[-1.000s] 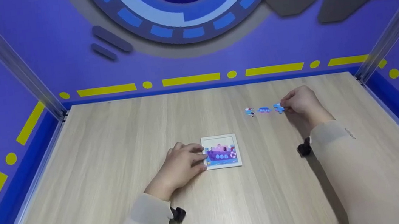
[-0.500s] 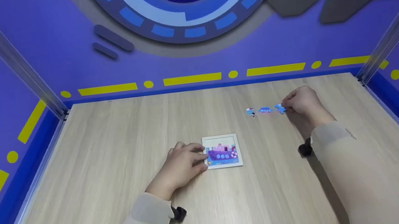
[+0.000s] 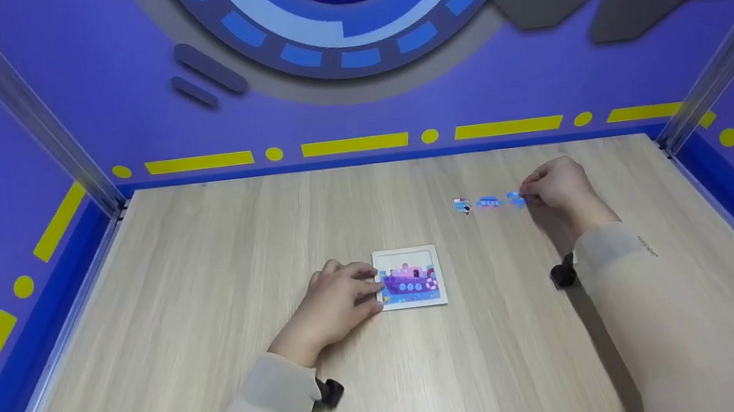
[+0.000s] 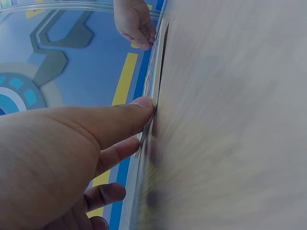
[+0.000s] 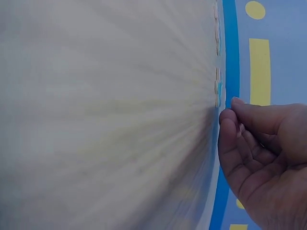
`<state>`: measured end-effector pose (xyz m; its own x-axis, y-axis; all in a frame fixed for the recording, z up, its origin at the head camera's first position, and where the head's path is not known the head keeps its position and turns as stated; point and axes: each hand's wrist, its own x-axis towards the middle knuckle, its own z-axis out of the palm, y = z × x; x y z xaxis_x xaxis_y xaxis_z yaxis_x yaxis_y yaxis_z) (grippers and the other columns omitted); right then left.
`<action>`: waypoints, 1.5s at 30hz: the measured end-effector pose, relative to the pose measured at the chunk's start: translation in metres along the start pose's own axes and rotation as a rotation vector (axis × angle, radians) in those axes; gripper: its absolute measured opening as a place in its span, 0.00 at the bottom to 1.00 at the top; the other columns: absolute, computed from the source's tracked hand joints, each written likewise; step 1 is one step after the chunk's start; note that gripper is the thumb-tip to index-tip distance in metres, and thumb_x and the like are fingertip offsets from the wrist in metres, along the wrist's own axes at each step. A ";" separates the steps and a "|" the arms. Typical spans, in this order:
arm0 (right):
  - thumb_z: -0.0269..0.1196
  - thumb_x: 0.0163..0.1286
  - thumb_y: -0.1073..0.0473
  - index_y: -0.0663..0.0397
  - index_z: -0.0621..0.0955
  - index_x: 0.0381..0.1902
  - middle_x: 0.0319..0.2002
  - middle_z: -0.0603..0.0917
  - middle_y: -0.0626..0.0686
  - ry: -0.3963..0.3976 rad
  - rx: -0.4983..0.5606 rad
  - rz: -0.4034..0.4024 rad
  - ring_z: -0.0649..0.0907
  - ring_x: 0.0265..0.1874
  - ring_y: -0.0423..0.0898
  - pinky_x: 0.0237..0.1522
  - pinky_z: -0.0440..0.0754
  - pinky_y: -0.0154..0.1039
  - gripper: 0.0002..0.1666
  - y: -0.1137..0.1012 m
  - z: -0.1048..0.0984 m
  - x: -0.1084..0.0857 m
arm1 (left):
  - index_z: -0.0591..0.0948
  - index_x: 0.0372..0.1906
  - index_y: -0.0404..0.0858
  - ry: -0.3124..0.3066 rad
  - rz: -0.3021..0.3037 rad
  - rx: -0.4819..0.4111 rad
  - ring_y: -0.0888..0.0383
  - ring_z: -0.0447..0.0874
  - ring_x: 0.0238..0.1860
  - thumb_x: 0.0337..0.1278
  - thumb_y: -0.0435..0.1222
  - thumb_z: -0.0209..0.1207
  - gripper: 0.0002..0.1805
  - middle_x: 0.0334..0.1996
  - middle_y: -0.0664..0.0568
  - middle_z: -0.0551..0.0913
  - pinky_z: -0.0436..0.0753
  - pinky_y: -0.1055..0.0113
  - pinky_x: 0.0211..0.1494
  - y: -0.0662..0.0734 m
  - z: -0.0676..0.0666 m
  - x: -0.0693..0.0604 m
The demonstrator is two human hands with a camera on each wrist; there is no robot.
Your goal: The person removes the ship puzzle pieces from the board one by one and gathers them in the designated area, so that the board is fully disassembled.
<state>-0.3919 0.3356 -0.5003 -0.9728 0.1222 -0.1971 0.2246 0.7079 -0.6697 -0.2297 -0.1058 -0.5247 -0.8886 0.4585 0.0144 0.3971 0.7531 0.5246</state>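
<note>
So, my left hand (image 3: 329, 306), fingers apart, touches the puzzle tray (image 3: 406, 258), lower centre, my right hand (image 3: 559, 185) at a blue piece (image 3: 515, 199), centre right, pinch unclear.

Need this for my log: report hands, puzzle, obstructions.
Left hand touching puzzle frame; right hand at rightmost loose piece, grip unclear. Puzzle unfilled at far side. No obstruction seen between piece and frame.

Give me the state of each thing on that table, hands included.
White tray: flat, partly filled
Boat picture: unfinished, far part bare
Left piece: loose, out of the tray
Middle piece: loose, out of the tray
Right piece: out of the tray, partly hidden
Left hand: touching the tray's left edge
Right hand: curled at the right piece, grip unclear
</note>
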 end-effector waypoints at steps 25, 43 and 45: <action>0.72 0.80 0.57 0.64 0.91 0.56 0.48 0.93 0.61 -0.079 0.277 -0.321 0.90 0.42 0.48 0.47 0.90 0.31 0.16 -0.081 0.045 -0.090 | 0.92 0.66 0.48 0.025 -0.027 0.013 0.49 0.78 0.67 0.73 0.45 0.74 0.21 0.74 0.54 0.87 0.73 0.46 0.72 0.000 0.004 0.001; 0.74 0.77 0.59 0.64 0.91 0.54 0.46 0.93 0.57 -0.283 0.243 -0.422 0.89 0.42 0.44 0.51 0.92 0.40 0.14 -0.117 0.106 -0.122 | 0.92 0.64 0.47 0.044 -0.014 0.008 0.47 0.79 0.66 0.73 0.46 0.74 0.20 0.73 0.54 0.88 0.74 0.45 0.71 -0.001 0.003 0.001; 0.74 0.77 0.60 0.64 0.92 0.54 0.46 0.93 0.57 -0.300 0.228 -0.434 0.88 0.42 0.45 0.48 0.90 0.36 0.14 -0.115 0.113 -0.123 | 0.93 0.63 0.46 0.055 -0.011 0.011 0.47 0.79 0.65 0.72 0.45 0.75 0.19 0.72 0.54 0.88 0.74 0.45 0.70 -0.001 0.003 0.002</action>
<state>-0.2914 0.1604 -0.4795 -0.9272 -0.3723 -0.0420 -0.1523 0.4769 -0.8657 -0.2316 -0.1046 -0.5276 -0.9042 0.4236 0.0551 0.3890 0.7633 0.5158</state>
